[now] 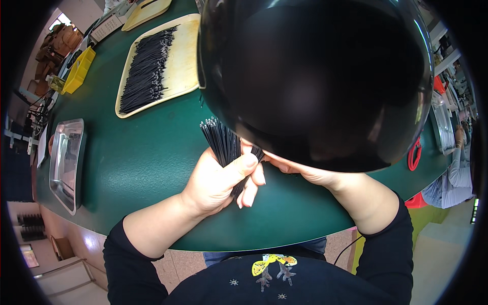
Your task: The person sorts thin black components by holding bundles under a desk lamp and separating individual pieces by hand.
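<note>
Wrapped in my left hand is a bundle of thin black wires with bright tips, fanned up and to the left. The thumb presses across the bundle and the fingertips curl round its near side. My right hand reaches in from the right, close to the bundle. Its fingers are mostly hidden under a large glossy black dome, so I cannot see what they hold. Beyond my left hand, a cream tray carries many similar black wires laid side by side.
The green tabletop has a clear plastic tray at its left edge. A yellow bin stands at the far left. Red-handled pliers or scissors and a clear container lie at the right. Another person's sleeve shows beyond.
</note>
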### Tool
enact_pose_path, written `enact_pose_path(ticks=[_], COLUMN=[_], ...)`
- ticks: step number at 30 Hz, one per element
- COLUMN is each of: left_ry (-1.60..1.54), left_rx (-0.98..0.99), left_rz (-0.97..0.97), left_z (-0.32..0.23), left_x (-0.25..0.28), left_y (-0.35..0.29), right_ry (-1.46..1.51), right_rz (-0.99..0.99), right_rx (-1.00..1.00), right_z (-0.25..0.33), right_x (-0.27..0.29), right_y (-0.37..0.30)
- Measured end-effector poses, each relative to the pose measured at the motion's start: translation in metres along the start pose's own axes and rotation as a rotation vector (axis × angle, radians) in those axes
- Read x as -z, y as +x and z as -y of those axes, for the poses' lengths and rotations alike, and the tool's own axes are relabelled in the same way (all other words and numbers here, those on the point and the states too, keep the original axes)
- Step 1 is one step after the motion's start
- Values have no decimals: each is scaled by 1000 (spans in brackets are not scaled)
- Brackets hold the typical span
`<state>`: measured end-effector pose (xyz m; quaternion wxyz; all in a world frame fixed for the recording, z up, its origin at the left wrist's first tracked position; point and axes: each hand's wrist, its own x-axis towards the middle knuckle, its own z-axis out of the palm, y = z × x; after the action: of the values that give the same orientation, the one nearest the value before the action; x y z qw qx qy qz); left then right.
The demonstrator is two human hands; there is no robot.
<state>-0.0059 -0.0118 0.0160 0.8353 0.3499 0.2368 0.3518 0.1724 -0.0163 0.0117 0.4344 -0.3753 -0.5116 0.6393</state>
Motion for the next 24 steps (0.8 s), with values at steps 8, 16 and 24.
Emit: enact_pose_path(ticks=[8,16,24], left_ry=[209,738,976], left_rx=[-51,-337,-672], left_rz=[-38,55,220], left_z=[10,-4,17], left_x=[2,1,16], left_y=[4,1,15], right_ry=[249,-288,-566], right_rz=[81,-321,-130], right_rx=[-102,360,71], right_z=[1,-34,5], right_x=[-1,12,-25], right_y=[0,4,43])
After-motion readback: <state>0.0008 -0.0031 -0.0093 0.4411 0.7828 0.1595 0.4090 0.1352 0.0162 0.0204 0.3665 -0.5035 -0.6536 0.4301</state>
